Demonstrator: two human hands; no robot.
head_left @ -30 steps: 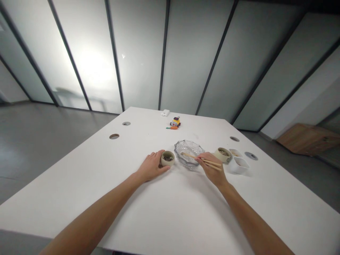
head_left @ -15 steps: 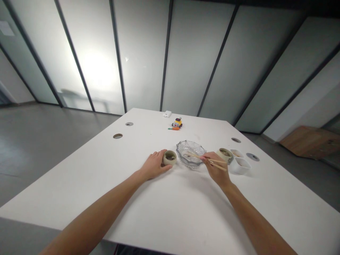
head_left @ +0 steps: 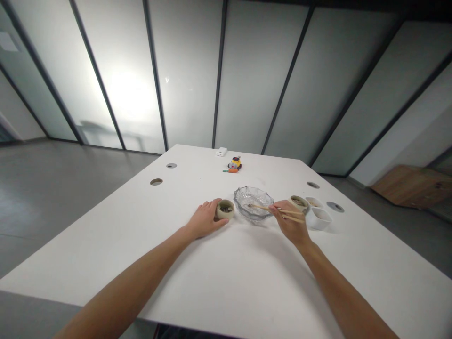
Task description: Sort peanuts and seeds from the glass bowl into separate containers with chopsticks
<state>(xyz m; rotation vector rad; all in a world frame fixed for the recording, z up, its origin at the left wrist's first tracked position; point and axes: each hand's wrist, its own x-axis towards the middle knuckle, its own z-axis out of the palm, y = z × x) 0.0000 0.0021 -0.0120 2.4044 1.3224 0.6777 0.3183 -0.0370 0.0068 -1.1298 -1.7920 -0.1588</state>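
My left hand (head_left: 205,219) is curled around the left side of a small pale green cup (head_left: 225,214) that stands on the white table. Dark bits lie inside the cup. Just right of it sits a clear cut-glass bowl (head_left: 253,215) with a scalloped rim. A pair of wooden chopsticks (head_left: 289,214) is gripped in my right hand (head_left: 290,226), beside the bowl's right edge. Their tips reach down into the bowl, where a small dark piece shows at the ends; whether they pinch it I cannot tell.
Right of my right hand stand another green cup (head_left: 298,201) with pale bits and a white divided dish (head_left: 318,219). Farther back are a toy car (head_left: 235,163), a toy carrot (head_left: 231,171) and a white box (head_left: 221,151). Round holes (head_left: 156,181) pierce the table (head_left: 141,226).
My right hand has shifted slightly right, and the chopstick tips now sit closer together in the glass bowl with a dark piece at them. The left hand stays on the cup.
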